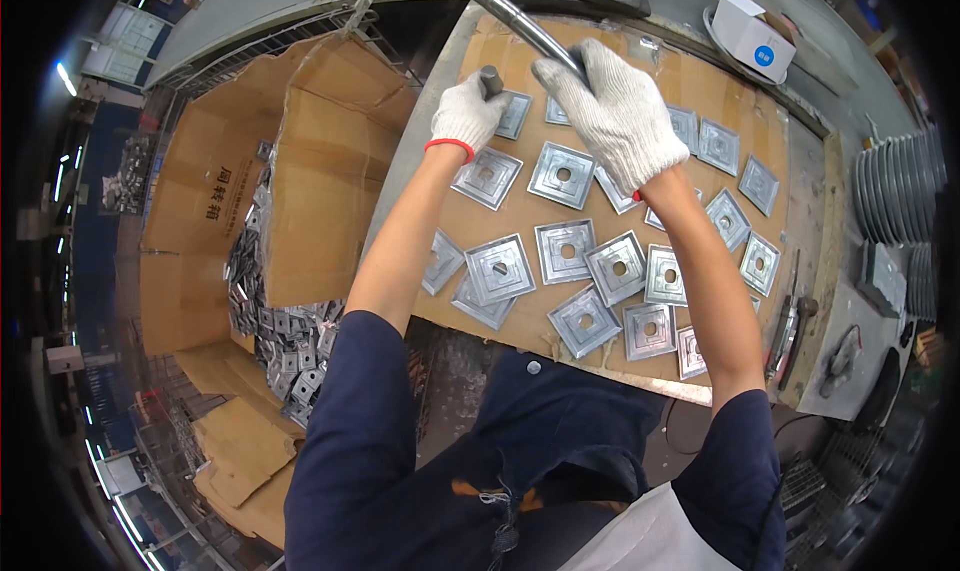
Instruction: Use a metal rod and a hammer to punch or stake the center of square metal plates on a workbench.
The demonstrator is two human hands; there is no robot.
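My left hand [465,116], in a white knit glove with a red cuff, is closed around a short dark metal rod whose rounded end [490,77] sticks out past the fingers. My right hand [622,116], gloved the same way, grips a long metal bar [515,19] slanting up to the far left. Below both hands, many square metal plates lie on a cardboard-covered table [505,219]. Each visible plate, like the square plate [562,175] between my arms, has stepped edges; most show a central hole. One plate [500,269] overlaps another [484,301] near the front left.
A large cardboard box [215,181] in a wire cage stands left, with a heap of small metal parts [290,356]. At the far right are a white box [752,39] and stacked round grey discs [900,186]. Hand tools [790,336] lie along the right edge.
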